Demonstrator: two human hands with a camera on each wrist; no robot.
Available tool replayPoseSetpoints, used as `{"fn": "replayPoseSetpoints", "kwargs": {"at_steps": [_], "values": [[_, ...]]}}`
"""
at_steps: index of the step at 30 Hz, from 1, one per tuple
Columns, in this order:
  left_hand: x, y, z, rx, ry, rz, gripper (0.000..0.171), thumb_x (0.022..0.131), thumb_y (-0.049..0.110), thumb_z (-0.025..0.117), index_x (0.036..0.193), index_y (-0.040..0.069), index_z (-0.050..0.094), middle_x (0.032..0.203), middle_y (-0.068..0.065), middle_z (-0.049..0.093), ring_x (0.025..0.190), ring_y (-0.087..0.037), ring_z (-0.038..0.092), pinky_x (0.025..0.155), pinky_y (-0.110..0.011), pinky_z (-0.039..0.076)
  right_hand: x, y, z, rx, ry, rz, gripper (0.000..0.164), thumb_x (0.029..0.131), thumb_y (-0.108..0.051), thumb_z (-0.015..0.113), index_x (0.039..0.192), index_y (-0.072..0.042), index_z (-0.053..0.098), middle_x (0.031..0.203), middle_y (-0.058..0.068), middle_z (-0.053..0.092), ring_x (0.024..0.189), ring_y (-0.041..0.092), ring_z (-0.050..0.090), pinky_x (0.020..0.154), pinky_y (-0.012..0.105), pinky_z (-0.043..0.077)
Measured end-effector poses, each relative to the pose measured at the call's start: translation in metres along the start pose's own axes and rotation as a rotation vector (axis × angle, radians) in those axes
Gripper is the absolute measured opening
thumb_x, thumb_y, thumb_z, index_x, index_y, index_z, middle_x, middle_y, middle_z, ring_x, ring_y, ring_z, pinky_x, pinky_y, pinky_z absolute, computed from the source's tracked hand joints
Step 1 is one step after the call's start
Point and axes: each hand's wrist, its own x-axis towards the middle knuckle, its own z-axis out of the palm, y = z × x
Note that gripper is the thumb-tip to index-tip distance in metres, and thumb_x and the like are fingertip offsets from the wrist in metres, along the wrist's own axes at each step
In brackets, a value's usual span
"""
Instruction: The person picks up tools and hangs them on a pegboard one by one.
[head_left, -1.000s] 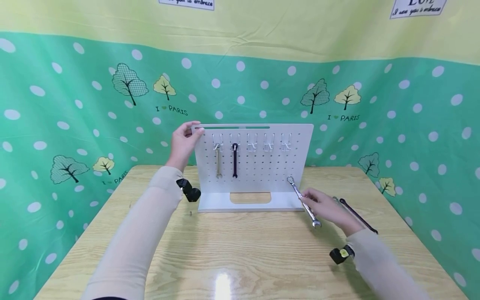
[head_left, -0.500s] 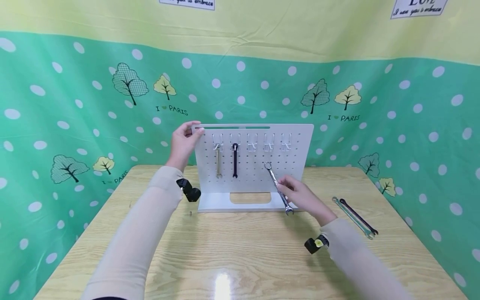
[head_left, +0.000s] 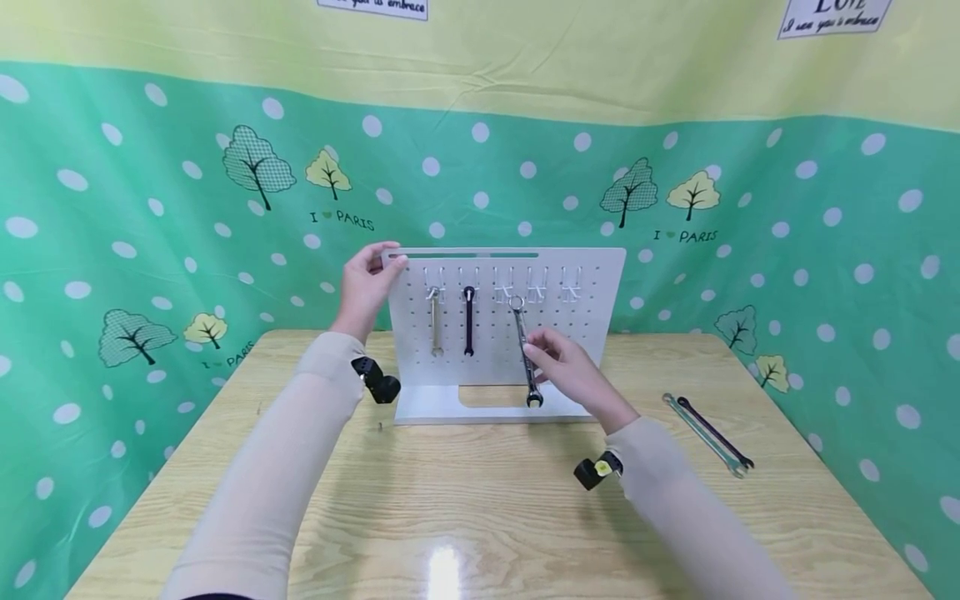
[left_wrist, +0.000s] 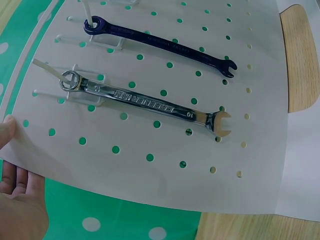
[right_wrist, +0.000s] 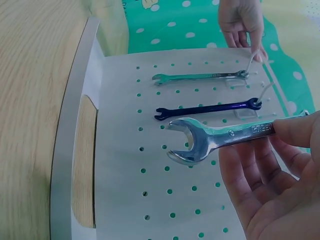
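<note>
My left hand [head_left: 365, 283] grips the upper left corner of a white pegboard [head_left: 573, 350], thumb in front and fingers behind. My right hand [head_left: 564, 363] pinches a silver combination wrench [head_left: 524, 350] by its shank, in front of the board. The wrench stands nearly upright, ring end up beside the third hook [head_left: 504, 292]; whether they touch I cannot tell. In the right wrist view its open end [right_wrist: 195, 141] points left. On the first two hooks hang a silver wrench [left_wrist: 145, 101] and a dark blue-black wrench [left_wrist: 165, 46].
Two more wrenches, one greenish silver [head_left: 701, 433] and one dark [head_left: 716, 433], lie side by side on the wooden table [head_left: 465, 508] at right. Two hooks [head_left: 537, 292] to the right hold nothing. A green dotted curtain [head_left: 480, 175] stands behind the board.
My right hand has carried the silver wrench left and up, from the board's lower right to beside the third hook, turning it more upright. My left hand has stayed on the corner.
</note>
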Motion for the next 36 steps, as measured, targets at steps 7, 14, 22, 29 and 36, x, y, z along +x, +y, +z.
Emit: {"fn": "replayPoseSetpoints", "kwargs": {"at_steps": [7, 14, 22, 29, 36], "values": [[0.000, 0.000, 0.001, -0.003, 0.002, -0.006, 0.038, 0.097, 0.024, 0.068, 0.132, 0.011, 0.061, 0.122, -0.008, 0.061, 0.112, -0.019, 0.057, 0.098, -0.032, 0.049, 0.011, -0.001, 0.006, 0.027, 0.006, 0.013, 0.027, 0.106, -0.024, 0.053, 0.124, -0.005, 0.057, 0.109, 0.012, 0.058, 0.100, 0.027, 0.058, 0.084, 0.044, 0.058], [-0.001, 0.000, 0.000, -0.002, 0.000, -0.008, 0.038, 0.098, 0.023, 0.068, 0.133, 0.012, 0.061, 0.123, -0.008, 0.061, 0.113, -0.019, 0.056, 0.099, -0.032, 0.049, 0.018, 0.001, 0.011, 0.043, 0.009, 0.026, 0.027, 0.106, -0.022, 0.054, 0.125, -0.004, 0.057, 0.109, 0.012, 0.059, 0.101, 0.027, 0.059, 0.079, 0.037, 0.059], [-0.001, 0.001, 0.000, 0.000, -0.001, 0.002, 0.037, 0.098, 0.022, 0.067, 0.133, 0.011, 0.061, 0.122, -0.008, 0.061, 0.112, -0.020, 0.056, 0.099, -0.033, 0.049, 0.022, 0.004, 0.015, 0.037, 0.020, 0.043, 0.025, 0.105, -0.023, 0.055, 0.123, -0.006, 0.057, 0.110, 0.012, 0.058, 0.101, 0.027, 0.061, 0.085, 0.039, 0.058], [-0.001, 0.000, 0.001, 0.006, 0.002, -0.002, 0.037, 0.098, 0.022, 0.067, 0.132, 0.011, 0.061, 0.122, -0.009, 0.061, 0.112, -0.020, 0.056, 0.098, -0.033, 0.049, 0.030, 0.009, 0.021, -0.002, 0.040, 0.057, 0.023, 0.104, -0.023, 0.056, 0.121, -0.007, 0.058, 0.111, 0.010, 0.061, 0.101, 0.026, 0.062, 0.087, 0.041, 0.058], [0.000, -0.001, 0.000, -0.001, 0.004, -0.003, 0.037, 0.098, 0.022, 0.068, 0.132, 0.010, 0.062, 0.123, -0.009, 0.061, 0.113, -0.020, 0.056, 0.099, -0.033, 0.049, 0.037, 0.010, 0.022, -0.010, 0.047, 0.068, 0.028, 0.104, -0.027, 0.057, 0.124, -0.008, 0.058, 0.116, 0.009, 0.065, 0.108, 0.025, 0.062, 0.089, 0.037, 0.056]]}}
